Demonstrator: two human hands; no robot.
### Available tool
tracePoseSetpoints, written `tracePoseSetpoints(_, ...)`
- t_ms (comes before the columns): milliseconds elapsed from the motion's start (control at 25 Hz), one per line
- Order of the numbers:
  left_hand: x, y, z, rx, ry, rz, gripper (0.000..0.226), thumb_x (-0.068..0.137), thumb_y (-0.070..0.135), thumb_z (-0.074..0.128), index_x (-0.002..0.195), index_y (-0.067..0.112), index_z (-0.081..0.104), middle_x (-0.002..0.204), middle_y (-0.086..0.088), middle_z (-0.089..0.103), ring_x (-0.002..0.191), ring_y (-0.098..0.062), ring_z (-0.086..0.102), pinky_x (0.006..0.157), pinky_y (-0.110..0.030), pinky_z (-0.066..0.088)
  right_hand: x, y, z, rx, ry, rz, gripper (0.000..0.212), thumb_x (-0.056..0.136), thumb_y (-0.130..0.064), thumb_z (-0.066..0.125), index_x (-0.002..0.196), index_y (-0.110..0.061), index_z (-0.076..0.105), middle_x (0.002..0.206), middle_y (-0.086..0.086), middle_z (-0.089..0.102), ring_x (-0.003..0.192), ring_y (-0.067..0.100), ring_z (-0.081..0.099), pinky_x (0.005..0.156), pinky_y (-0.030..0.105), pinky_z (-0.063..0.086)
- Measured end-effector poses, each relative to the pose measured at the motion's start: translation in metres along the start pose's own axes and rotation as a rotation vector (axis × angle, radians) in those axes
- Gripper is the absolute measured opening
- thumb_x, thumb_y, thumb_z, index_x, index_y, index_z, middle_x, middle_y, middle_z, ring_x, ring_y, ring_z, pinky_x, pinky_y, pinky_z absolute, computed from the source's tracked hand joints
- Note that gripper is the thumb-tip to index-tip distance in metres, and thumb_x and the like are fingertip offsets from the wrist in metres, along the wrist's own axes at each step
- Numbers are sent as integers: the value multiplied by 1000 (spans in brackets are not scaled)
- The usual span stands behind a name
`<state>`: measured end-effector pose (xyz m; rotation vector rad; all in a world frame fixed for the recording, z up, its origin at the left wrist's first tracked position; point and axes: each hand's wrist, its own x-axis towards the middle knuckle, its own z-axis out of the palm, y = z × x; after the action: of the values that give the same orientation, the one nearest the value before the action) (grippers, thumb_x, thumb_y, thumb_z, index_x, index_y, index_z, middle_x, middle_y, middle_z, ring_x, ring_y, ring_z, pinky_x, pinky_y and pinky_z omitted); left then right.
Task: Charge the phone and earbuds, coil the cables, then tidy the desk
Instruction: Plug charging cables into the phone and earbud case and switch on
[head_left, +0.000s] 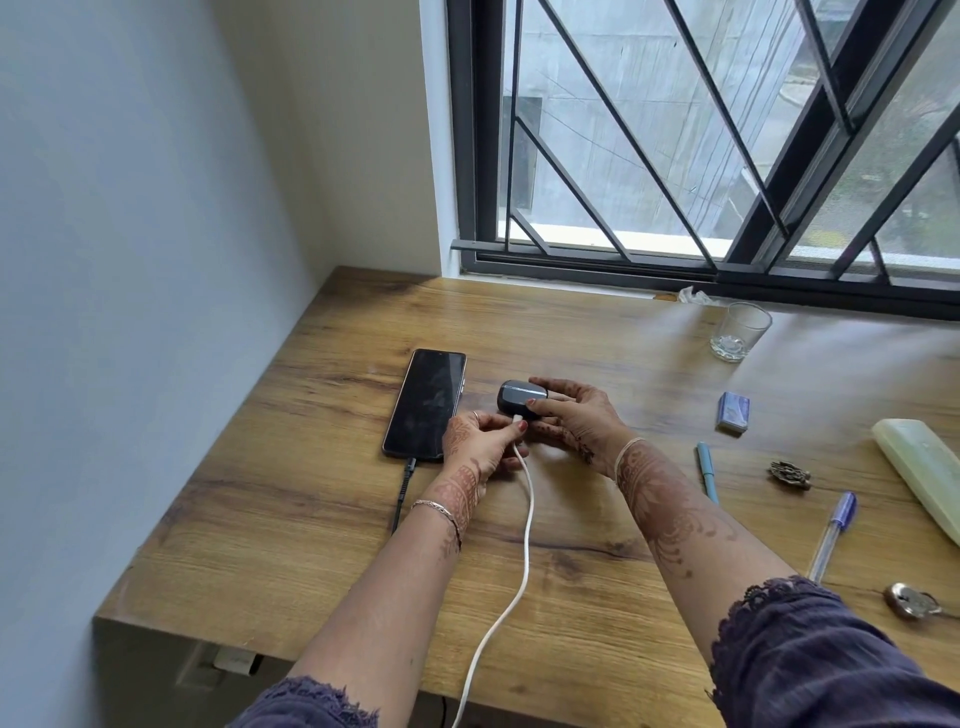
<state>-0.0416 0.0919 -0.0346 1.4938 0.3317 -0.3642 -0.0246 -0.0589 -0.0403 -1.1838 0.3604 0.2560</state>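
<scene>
Earbuds case: dark, lid closed, at the middle of the desk. Whether its base touches the desk cannot be told.

Right hand: holds the case from its 3 o'clock side. The fingers are curled over the far edge and the thumb lies on the near face.

Left hand: at 7 o'clock of the case. Thumb and forefinger are closed in a pinch on the white plug, which meets the near edge of the case. Whether the plug is fully seated cannot be told.

White cable: runs from the plug toward 6 o'clock, between the forearms, and drops over the near desk edge.

Phone: flat, screen dark and facing up, just beside the left hand at 9 o'clock of the case. A black cable is plugged into its near end and runs off toward 6 o'clock.

Other items: an upright glass at 2 o'clock of the case. A small blue box at 3 o'clock. A teal pen at 4 o'clock, with a blue-capped pen farther out. All four are well apart from the hands.
</scene>
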Motion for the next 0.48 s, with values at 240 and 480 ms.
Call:
tracePoseSetpoints(240, 1, 0, 2, -11, -6, -20, 23, 79, 10, 75, 95, -3, 64, 78, -16, 71, 54, -17, 68, 60, -35, 59, -5, -5, 4, -134, -19, -36, 46, 78, 6, 72, 120, -6, 61, 111, 17, 68, 89, 27, 72, 65, 29, 61)
tracePoseSetpoints(480, 3, -1, 6, -18, 16, -39, 20, 78, 6, 75, 92, -4, 64, 84, -20, 71, 64, -26, 69, 76, -46, 57, -8, -8, 2, -613, -8, -166, 44, 83, -7, 72, 125, -14, 59, 120, 9, 63, 80, 10, 63, 56, 14, 53)
